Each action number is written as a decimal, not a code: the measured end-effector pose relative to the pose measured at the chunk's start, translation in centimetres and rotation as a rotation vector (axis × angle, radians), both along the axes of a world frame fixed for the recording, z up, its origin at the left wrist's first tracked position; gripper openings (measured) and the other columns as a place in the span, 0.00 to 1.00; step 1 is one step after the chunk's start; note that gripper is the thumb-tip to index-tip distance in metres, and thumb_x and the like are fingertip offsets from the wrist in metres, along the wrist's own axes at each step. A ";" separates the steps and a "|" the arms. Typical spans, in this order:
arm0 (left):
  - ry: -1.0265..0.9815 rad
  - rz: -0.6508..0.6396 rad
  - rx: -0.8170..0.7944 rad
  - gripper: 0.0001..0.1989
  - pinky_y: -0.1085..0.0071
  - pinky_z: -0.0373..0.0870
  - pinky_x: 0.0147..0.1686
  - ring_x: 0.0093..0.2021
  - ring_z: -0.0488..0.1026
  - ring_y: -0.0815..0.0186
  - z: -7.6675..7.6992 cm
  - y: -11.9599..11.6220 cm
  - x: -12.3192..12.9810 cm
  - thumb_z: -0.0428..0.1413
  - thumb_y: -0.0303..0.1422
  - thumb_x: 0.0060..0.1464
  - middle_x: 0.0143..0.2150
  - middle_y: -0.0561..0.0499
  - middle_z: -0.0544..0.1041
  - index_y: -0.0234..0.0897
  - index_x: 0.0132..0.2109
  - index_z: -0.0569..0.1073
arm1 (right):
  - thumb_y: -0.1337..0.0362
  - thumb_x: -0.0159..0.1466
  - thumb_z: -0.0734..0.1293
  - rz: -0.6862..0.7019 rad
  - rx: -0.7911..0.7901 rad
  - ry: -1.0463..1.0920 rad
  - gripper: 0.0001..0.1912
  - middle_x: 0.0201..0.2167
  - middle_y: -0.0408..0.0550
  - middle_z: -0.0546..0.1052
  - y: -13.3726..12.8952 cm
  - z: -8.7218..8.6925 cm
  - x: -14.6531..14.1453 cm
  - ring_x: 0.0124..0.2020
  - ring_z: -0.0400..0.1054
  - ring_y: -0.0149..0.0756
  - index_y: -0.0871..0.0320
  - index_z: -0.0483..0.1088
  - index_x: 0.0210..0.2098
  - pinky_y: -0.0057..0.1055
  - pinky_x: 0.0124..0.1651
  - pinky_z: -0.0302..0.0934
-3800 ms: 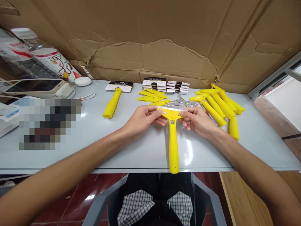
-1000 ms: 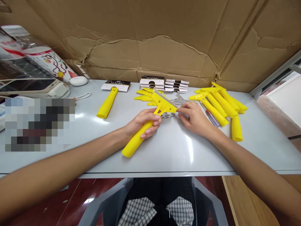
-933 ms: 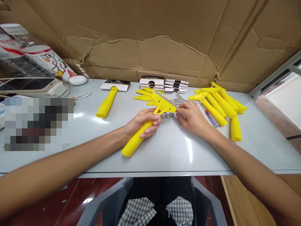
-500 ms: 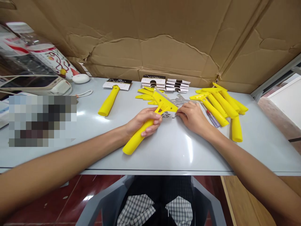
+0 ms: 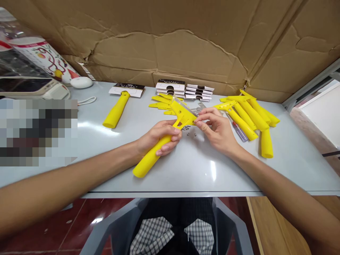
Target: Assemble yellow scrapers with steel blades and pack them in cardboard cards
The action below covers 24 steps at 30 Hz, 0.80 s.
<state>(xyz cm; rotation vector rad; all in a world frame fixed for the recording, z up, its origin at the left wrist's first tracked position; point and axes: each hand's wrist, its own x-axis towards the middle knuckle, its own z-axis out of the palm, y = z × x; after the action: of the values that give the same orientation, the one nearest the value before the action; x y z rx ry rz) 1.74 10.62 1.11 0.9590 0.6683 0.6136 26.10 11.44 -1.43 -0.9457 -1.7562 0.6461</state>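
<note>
My left hand [image 5: 166, 136] is wrapped around the yellow handle of a scraper [image 5: 150, 157], its wide head tilted up and to the right. A metal blade strip lies along the head's upper edge, and a dark spot shows in the left hole. At the right end of the head, my right hand [image 5: 216, 129] is closed in a pinch on what looks like a small screw, mostly hidden by the fingertips. Behind the scraper head sits a small pile of screws [image 5: 186, 128], partly covered. Two loose screws [image 5: 195, 134] lie just in front of it.
Several yellow scraper handles [image 5: 251, 113] are heaped at right beside a screwdriver [image 5: 240, 132]. Yellow head plates [image 5: 160, 102], metal blades [image 5: 201, 106] and stacked cards [image 5: 170, 85] lie behind. A carded scraper [image 5: 117, 109], phone [image 5: 26, 86] and bottle [image 5: 45, 56] are at left.
My right hand has risen from the screws on the table to the right end of the scraper head. My left hand keeps its hold on the scraper. The view has shifted slightly.
</note>
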 end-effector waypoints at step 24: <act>-0.008 -0.022 0.030 0.13 0.80 0.57 0.09 0.09 0.54 0.74 -0.7 0.3 0.2 0.65 0.35 0.60 0.16 0.58 0.67 0.38 0.32 0.70 | 0.47 0.72 0.75 -0.016 -0.033 0.045 0.13 0.50 0.53 0.79 -0.2 -0.3 -0.7 0.56 0.75 0.45 0.49 0.84 0.41 0.39 0.47 0.74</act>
<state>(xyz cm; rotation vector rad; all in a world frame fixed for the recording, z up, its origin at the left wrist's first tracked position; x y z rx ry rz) 1.95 10.96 0.39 0.9901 0.6426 0.6092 25.44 11.25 -1.69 -0.9599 -1.7017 0.6832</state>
